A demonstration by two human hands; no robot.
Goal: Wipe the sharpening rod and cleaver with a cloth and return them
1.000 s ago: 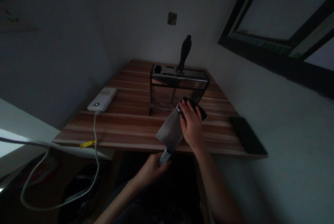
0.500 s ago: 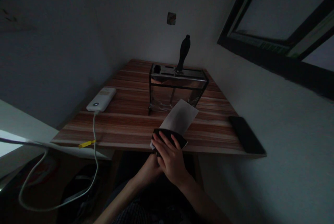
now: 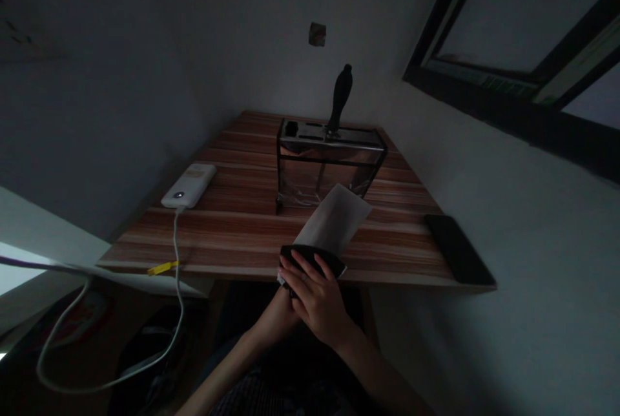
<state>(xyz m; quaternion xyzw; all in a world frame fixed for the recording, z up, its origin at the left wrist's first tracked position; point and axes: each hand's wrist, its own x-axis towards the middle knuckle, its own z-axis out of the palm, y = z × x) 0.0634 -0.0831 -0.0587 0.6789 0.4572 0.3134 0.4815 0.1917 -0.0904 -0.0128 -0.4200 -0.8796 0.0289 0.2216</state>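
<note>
A cleaver [image 3: 333,217] with a broad pale blade points away from me over the table's front edge. Its base is dark, and a little white material shows beside it. My right hand [image 3: 314,296] lies over this dark base, fingers slightly apart and curled onto it. Below, mostly covered by the right hand, my left hand [image 3: 278,312] is closed at the handle end; its fingers are hidden. Just beyond the blade tip stands a clear-sided knife block [image 3: 320,174] with a dark frame. One black knife handle [image 3: 342,94] sticks up from its slotted top.
On the left of the wood-grain table [image 3: 232,235] lies a white power bank [image 3: 190,185]. Its white cable [image 3: 177,235], with a yellow tag [image 3: 162,268], hangs over the front edge. A black phone [image 3: 458,249] rests at the right edge. Walls rise behind and right.
The dark base of the cleaver and both hands have shifted very slightly toward me. The grip looks the same, and the knife block, power bank and phone stay put.
</note>
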